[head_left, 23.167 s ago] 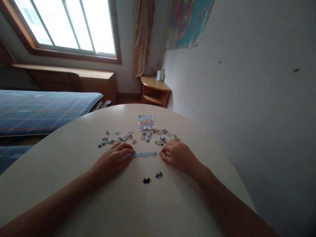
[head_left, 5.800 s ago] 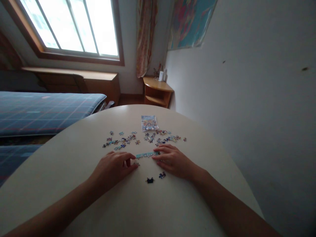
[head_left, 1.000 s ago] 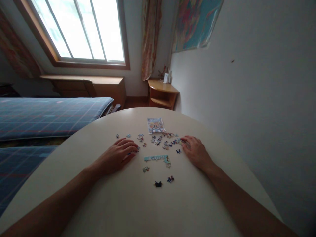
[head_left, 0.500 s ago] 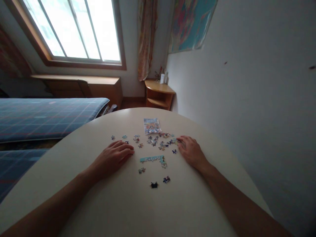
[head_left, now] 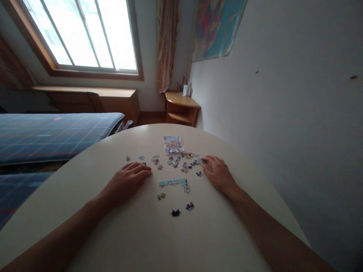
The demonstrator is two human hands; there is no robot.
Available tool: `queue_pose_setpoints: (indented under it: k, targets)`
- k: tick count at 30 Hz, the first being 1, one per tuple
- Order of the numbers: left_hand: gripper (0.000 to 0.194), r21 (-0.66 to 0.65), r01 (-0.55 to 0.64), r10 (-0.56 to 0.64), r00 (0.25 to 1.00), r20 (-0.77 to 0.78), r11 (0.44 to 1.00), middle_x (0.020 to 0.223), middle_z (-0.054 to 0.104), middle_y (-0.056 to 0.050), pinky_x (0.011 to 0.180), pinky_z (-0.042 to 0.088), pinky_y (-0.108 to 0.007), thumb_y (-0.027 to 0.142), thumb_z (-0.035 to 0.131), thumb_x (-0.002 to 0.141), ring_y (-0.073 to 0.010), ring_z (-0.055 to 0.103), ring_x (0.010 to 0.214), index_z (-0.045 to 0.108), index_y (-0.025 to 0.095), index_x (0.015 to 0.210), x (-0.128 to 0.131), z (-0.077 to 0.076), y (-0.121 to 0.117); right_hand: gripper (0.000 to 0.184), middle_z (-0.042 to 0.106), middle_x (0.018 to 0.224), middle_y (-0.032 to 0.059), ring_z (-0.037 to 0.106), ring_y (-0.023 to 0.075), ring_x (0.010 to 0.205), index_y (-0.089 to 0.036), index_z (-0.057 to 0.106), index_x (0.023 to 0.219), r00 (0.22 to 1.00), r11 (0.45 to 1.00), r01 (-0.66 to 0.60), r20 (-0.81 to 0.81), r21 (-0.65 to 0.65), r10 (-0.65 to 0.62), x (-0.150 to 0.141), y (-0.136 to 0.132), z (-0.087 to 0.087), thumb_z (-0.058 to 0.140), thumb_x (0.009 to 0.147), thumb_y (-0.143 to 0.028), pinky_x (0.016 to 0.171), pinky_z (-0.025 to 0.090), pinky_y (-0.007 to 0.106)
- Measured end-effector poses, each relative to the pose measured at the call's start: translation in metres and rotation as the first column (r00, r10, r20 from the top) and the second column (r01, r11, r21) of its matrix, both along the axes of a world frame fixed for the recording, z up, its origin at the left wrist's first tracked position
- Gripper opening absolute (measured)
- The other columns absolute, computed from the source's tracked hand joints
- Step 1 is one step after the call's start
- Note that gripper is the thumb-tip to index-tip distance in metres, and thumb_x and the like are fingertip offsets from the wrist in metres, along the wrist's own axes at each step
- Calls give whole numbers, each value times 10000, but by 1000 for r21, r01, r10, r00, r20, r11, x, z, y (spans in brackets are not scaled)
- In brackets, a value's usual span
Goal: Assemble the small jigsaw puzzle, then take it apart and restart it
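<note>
My left hand (head_left: 129,177) rests palm down on the table, fingers stretched out, beside a few loose jigsaw pieces (head_left: 155,160). To the right, my right hand (head_left: 217,172) lies with fingers slightly bent and apart at the edge of a pile of jigsaw pieces (head_left: 174,161). Between the hands is a joined strip of puzzle (head_left: 173,182), light blue, with a corner turning down at its right end. Nearer to me lie a dark piece (head_left: 176,213), a mixed-colour piece (head_left: 190,206) and a small greenish cluster (head_left: 161,196). Behind the pile is a printed picture sheet (head_left: 173,145).
The round white table (head_left: 136,234) fills the foreground. A plaid mattress (head_left: 56,136) stands left of it, and a white wall (head_left: 283,113) runs close along the right. A corner shelf (head_left: 182,107) and a window (head_left: 85,34) are beyond.
The whole view has shifted very slightly to the left. Both hands and the puzzle pieces keep their places on the table.
</note>
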State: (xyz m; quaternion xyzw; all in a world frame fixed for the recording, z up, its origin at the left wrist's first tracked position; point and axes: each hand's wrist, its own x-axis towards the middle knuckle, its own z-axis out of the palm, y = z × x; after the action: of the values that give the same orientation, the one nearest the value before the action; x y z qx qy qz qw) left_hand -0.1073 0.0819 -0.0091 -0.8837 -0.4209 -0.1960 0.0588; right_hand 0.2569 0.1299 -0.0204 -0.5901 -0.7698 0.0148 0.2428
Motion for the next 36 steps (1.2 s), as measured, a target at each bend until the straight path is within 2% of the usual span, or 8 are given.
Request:
queue_pose_setpoints:
  k: [6,11,15,21,25,30,36]
  targets:
    - [292,17,1,-1,1000,30,1000,1233,682,-62,973,497,-433,256,434,1007,-236,613,1122,634,235,1218,11,2,-1,301,647,1251,118,565,258,1178,-182,676,1145,999,1000,30,-14,-2,-30,-4,1,0,521,895,-245,1068,407,431]
    - [349,-36,22,-21,999,35,999,1347,616,-56,1032,462,-454,256,395,1021,-238,543,1242,548,248,1335,25,3,-1,286,652,1236,107,561,241,1185,-182,682,1134,999,999,45,-31,6,-44,-7,3,-3,531,895,-225,1079,391,405]
    - [374,-77,43,-46,999,-29,996,1407,568,-40,1080,419,-451,199,386,1009,-230,494,1291,528,253,1352,33,5,8,278,654,1230,104,563,240,1173,-181,689,1123,997,998,60,-40,2,-60,-9,4,-5,539,893,-223,1073,391,394]
    - [529,-95,65,-78,987,-142,993,1500,481,-37,1147,319,-484,109,416,942,-258,414,1374,420,234,1456,56,6,28,278,652,1236,98,561,244,1171,-191,687,1128,998,998,56,-40,-3,-56,-9,3,-4,544,894,-232,1070,390,392]
    - [428,-99,85,-98,986,-138,992,1411,572,-31,1154,296,-474,97,426,940,-243,465,1330,550,229,1327,57,9,24,273,652,1233,100,558,246,1178,-193,687,1124,998,998,55,-39,-4,-55,-10,3,-3,540,897,-234,1066,392,399]
    - [214,-66,87,-90,994,-54,994,1156,699,-34,1074,378,-445,203,466,986,-223,579,1162,662,228,1070,40,14,10,270,655,1228,98,562,247,1171,-196,681,1121,998,998,60,-31,2,-60,-10,3,-3,547,888,-226,1061,398,406]
    - [140,-69,21,-13,993,115,997,1034,711,-39,967,451,-383,277,540,968,-211,616,1035,668,229,938,22,0,6,269,659,1221,116,572,247,1177,-183,675,1121,1000,1000,21,-11,20,-21,-6,3,-2,529,900,-230,1066,407,421]
